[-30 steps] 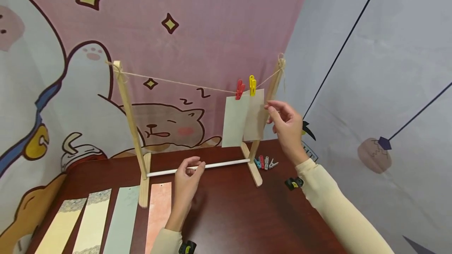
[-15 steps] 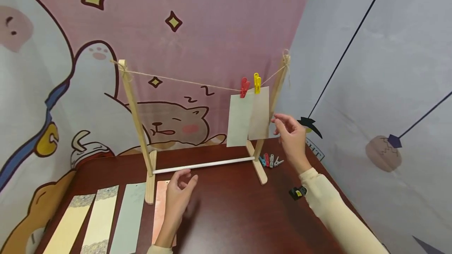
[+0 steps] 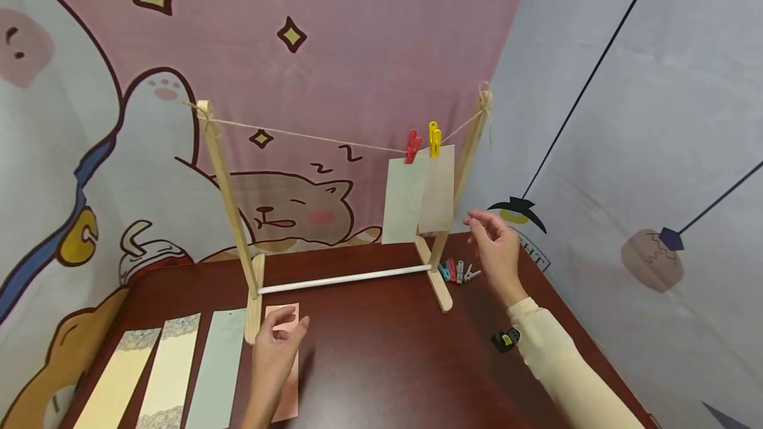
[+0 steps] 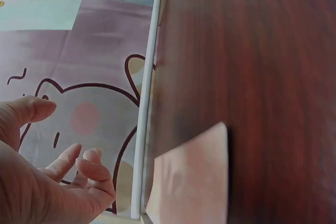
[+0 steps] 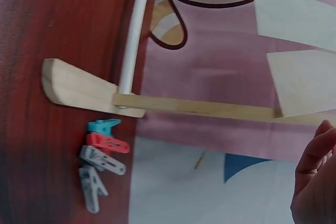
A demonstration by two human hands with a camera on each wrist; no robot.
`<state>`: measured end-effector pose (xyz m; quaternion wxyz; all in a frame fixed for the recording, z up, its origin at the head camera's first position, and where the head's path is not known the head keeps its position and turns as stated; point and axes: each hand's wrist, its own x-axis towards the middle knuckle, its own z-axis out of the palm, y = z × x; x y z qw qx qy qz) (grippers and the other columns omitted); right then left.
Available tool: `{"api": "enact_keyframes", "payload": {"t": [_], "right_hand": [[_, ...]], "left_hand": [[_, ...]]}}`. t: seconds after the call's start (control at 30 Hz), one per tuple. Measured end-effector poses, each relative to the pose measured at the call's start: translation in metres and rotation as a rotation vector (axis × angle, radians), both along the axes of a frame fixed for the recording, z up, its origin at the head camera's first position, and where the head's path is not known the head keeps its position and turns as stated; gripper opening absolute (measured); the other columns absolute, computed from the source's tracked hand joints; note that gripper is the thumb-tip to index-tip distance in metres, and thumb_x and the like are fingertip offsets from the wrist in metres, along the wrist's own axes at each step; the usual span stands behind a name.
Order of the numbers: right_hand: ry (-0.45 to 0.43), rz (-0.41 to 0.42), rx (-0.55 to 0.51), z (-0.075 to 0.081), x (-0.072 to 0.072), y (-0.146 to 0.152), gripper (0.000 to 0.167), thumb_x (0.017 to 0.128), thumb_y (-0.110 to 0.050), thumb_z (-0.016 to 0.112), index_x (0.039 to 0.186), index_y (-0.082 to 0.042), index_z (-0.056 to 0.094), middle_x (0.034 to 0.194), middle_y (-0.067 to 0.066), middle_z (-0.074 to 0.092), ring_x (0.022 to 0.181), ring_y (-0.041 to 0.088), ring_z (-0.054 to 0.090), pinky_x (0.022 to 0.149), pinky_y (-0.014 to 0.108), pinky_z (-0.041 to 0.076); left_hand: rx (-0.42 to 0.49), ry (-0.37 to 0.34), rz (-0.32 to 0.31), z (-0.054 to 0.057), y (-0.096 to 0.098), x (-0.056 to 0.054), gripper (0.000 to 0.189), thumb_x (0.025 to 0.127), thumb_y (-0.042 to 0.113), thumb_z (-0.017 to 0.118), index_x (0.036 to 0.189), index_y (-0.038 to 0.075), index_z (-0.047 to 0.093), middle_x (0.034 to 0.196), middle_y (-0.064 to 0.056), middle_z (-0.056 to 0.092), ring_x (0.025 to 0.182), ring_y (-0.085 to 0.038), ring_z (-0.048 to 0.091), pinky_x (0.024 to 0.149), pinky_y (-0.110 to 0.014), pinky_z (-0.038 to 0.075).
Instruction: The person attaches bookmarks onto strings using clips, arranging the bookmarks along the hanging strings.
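Note:
My left hand (image 3: 275, 348) hovers over the pink paper strip (image 3: 289, 389) on the table, fingers loosely bent with nothing between them. In the left wrist view the strip's end shows just beyond the fingers. My right hand (image 3: 497, 249) hangs in the air beside the stand's right post, its fingers relaxed and holding nothing. Two pale paper strips hang from the twine (image 3: 310, 138): a greenish one (image 3: 404, 204) under a red clothespin (image 3: 412, 146) and a cream one (image 3: 438, 194) under a yellow clothespin (image 3: 435, 140).
A wooden stand (image 3: 229, 197) with a white crossbar (image 3: 346, 279) holds the twine. Left of it lie a grey-green strip (image 3: 216, 369) and two cream strips with lace-patterned ends, one (image 3: 169, 369) beside the other (image 3: 119, 376). Several clothespins (image 5: 107, 142) lie by the right foot.
My left hand has moved left and down from near the white crossbar to the pink strip. My right hand has drawn down and away from the hanging cream strip.

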<state>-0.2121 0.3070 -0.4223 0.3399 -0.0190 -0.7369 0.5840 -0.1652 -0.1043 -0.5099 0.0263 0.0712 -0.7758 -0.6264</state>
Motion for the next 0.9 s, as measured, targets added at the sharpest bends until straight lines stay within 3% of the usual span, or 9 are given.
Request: {"api": "enact_keyframes", "payload": {"t": [0.23,0.4,0.6,0.9], "right_hand": [[-0.061,-0.025,-0.020,-0.015,-0.001,0.004,0.025,0.109,-0.013,0.069,0.126,0.005,0.074,0.105,0.007,0.080,0.066,0.007,0.063,0.047,0.020,0.041],[-0.131,-0.074,-0.008,-0.024,-0.003,0.009,0.026,0.110,-0.010,0.066,0.129,0.008,0.073,0.114,0.025,0.076,0.068,0.010,0.064,0.049,0.019,0.042],[-0.166,-0.102,0.012,-0.035,-0.001,0.014,0.027,0.110,-0.018,0.069,0.128,0.000,0.076,0.112,0.023,0.076,0.074,0.022,0.066,0.052,0.020,0.047],[-0.247,-0.173,0.088,-0.056,0.001,0.025,0.022,0.108,-0.024,0.071,0.119,-0.007,0.080,0.108,0.016,0.078,0.073,0.012,0.063,0.059,0.019,0.047]], "left_hand": [[-0.039,-0.007,0.028,-0.009,-0.015,0.005,0.049,0.098,0.023,0.083,0.137,-0.002,0.065,0.131,-0.023,0.065,0.093,-0.023,0.057,0.070,-0.029,0.048],[-0.146,0.002,0.031,-0.017,-0.022,0.011,0.052,0.097,0.024,0.082,0.136,-0.006,0.064,0.128,-0.027,0.065,0.096,-0.030,0.064,0.073,-0.035,0.051],[-0.278,-0.013,0.055,-0.026,-0.032,0.018,0.056,0.093,0.021,0.084,0.135,-0.009,0.063,0.118,-0.023,0.065,0.090,-0.026,0.056,0.076,-0.038,0.045],[-0.386,-0.047,-0.017,-0.031,-0.042,0.022,0.066,0.086,0.020,0.089,0.129,-0.020,0.059,0.109,-0.025,0.062,0.095,-0.034,0.058,0.084,-0.050,0.050]]}}
